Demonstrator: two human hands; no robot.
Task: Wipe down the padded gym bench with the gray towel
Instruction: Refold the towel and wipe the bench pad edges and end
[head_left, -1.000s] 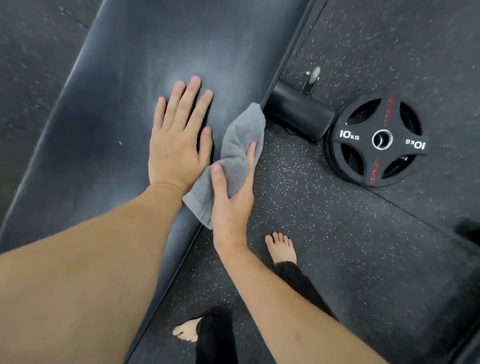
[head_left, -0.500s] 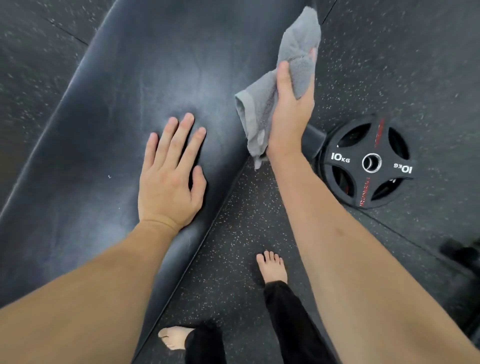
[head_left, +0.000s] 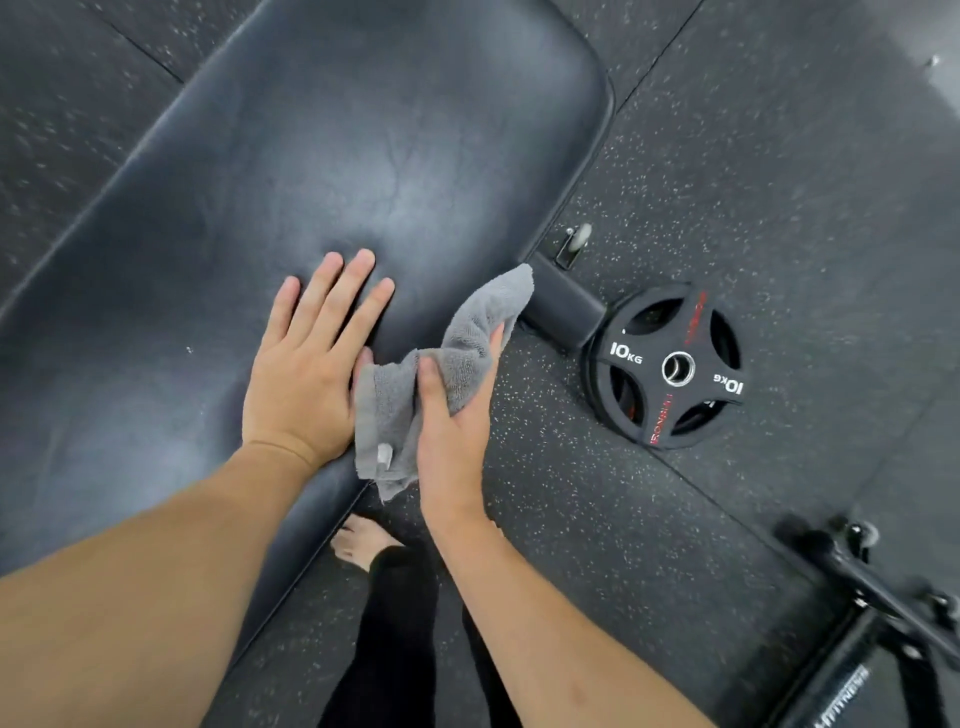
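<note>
The padded bench surface (head_left: 322, 171) fills the left and upper part of the view — black, creased, with a dull sheen near its middle and a rounded far corner. The left hand (head_left: 306, 374) lies flat on it, palm down, fingers spread and pointing away from the person, the forearm reaching in from the lower left. Just beside that hand, at the near right edge of the padding, is the gray towel (head_left: 395, 410): bunched and folded, one end sticking up past the fingertips toward the bench's foot, the other end hanging down over the edge with a small white tag showing. The right hand (head_left: 452, 415) is closed around the towel, thumb pressed on its top side and fingers wrapped behind it, holding it against the side edge of the bench. Below the hands, a bare foot (head_left: 358, 543) and a black trouser leg (head_left: 395, 634) stand on the speckled rubber floor (head_left: 571, 519). Further right, a black foot bar (head_left: 563, 306) of the bench frame rests on the floor, and a black 10 kg weight plate (head_left: 670, 366) lies flat touching its end. At the lower right corner sits more black equipment (head_left: 857, 623), blurred.
</note>
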